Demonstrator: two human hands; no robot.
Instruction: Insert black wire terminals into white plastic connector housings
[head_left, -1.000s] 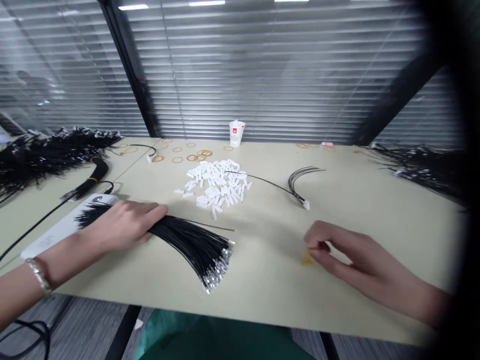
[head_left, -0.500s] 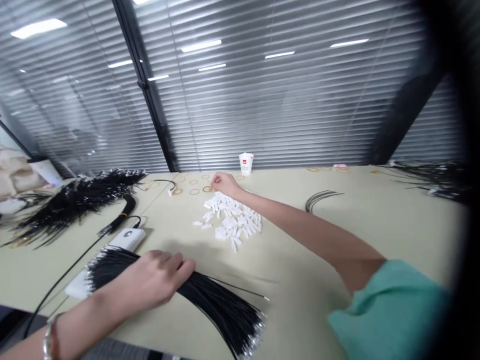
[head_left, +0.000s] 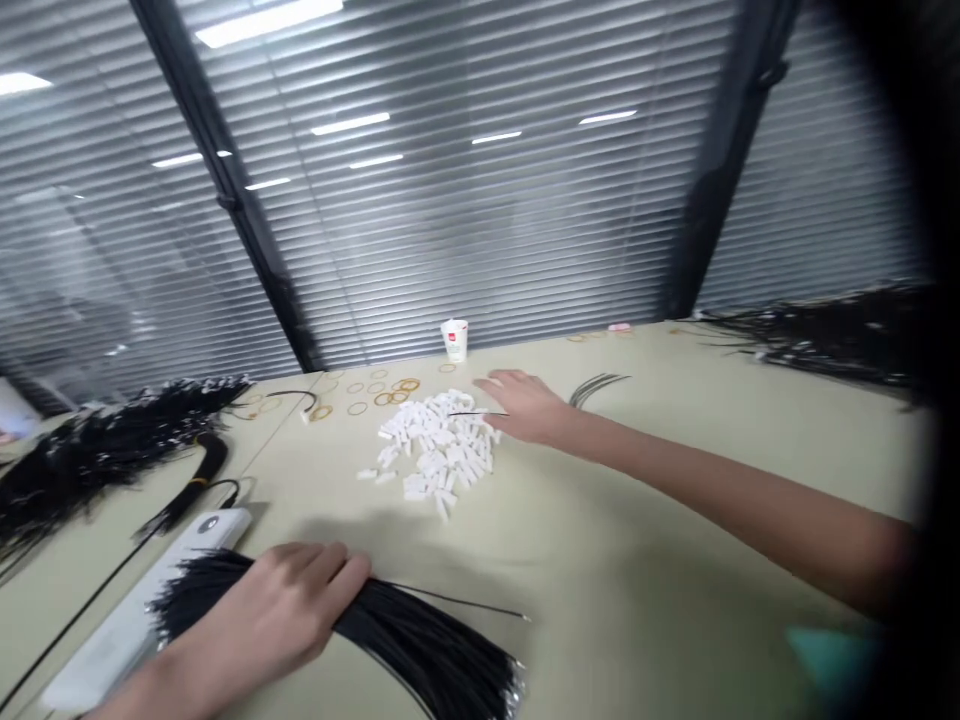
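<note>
My left hand (head_left: 289,605) is closed round the middle of a thick bundle of black wires (head_left: 442,645) with silvery ends at both sides. One wire sticks out above the rest. My right hand (head_left: 521,405) is at the right edge of a pile of small white pieces (head_left: 442,450), palm down. A thin black wire (head_left: 476,413) runs from between its thumb and fingers leftward over the pile.
Yellowish rubber bands (head_left: 358,408) and a paper cup (head_left: 454,340) are behind the pile. A white device (head_left: 150,600) is at the left, near a tied black bundle (head_left: 199,480). More wires (head_left: 112,440) lie at far left, others (head_left: 832,335) at far right. Blinds stand behind.
My right hand has moved right, from the back of the pile to its right side, and a thin wire now shows at its fingers. The view has shifted; my left hand keeps its hold.
</note>
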